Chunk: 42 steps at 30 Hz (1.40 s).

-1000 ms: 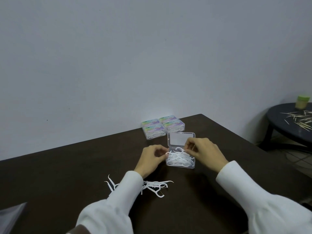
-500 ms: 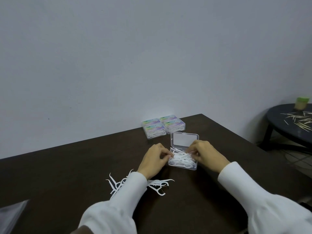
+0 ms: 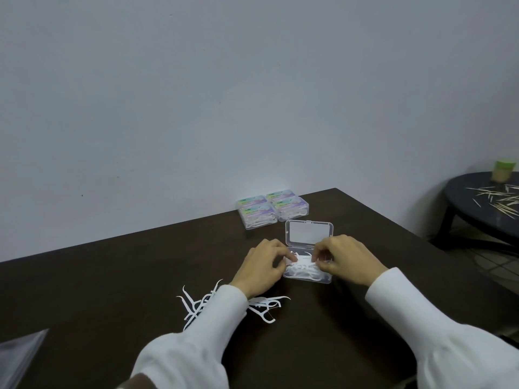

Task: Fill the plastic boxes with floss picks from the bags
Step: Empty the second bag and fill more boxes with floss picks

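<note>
Both-handed now: left hand [image 3: 259,265] and right hand [image 3: 346,259], fingers curled, pinch floss picks [image 3: 304,265] inside open clear box [image 3: 307,276].

single head-worn view, forward and down, near above dark table [image 3: 140,270]

A plain room, likely a home: bare wall [image 3: 196,94], dark wooden table [image 3: 140,265], toothpick-strewn round side table [image 3: 466,203].
</note>
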Each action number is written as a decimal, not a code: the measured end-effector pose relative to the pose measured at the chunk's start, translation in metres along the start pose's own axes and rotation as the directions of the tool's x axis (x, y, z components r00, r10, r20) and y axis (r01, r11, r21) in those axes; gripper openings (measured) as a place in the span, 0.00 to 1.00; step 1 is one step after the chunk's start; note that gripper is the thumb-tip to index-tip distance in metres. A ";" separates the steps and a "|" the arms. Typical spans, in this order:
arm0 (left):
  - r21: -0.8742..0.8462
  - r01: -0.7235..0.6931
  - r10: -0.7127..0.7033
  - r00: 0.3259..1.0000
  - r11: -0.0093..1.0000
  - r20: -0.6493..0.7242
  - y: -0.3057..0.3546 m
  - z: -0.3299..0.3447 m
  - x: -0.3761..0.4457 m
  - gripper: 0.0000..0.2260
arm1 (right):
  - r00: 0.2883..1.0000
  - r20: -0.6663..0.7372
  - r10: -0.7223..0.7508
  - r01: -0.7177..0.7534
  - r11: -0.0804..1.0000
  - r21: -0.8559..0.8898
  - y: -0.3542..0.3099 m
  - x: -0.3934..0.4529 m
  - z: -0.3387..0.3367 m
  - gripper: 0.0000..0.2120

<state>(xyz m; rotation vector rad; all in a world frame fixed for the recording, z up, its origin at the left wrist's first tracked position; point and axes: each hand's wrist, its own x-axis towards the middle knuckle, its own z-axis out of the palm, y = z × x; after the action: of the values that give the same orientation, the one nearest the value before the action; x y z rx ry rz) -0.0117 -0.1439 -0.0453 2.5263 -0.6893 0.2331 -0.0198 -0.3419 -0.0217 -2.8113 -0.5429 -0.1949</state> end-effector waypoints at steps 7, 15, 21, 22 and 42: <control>0.022 0.000 -0.001 0.999 1.000 0.042 0.001 0.000 0.001 0.14 | 0.998 -0.052 0.025 -0.032 0.989 -0.142 -0.004 0.002 0.002 0.08; 0.043 -0.058 0.061 0.995 0.997 -0.073 0.002 -0.002 -0.001 0.15 | 0.994 -0.106 0.010 -0.024 0.991 -0.132 -0.004 -0.001 0.001 0.09; 0.057 -0.025 0.024 1.000 0.998 0.009 0.003 0.000 -0.003 0.15 | 0.998 -0.038 0.046 -0.047 0.998 -0.046 -0.007 0.002 0.001 0.10; 0.055 -0.019 0.018 1.000 0.998 0.015 0.004 -0.001 -0.003 0.15 | 0.998 -0.020 0.056 -0.056 0.998 -0.030 -0.008 0.002 0.000 0.11; 0.184 0.477 -0.484 0.875 0.860 -0.005 -0.043 -0.088 -0.088 0.13 | 0.948 0.220 -0.230 0.256 0.961 -0.101 -0.096 -0.004 0.026 0.25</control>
<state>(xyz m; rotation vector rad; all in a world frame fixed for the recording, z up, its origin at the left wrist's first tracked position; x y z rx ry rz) -0.0678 -0.0292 -0.0130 2.7850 -0.0294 0.0655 -0.0583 -0.2501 -0.0239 -2.9001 -0.9603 0.0175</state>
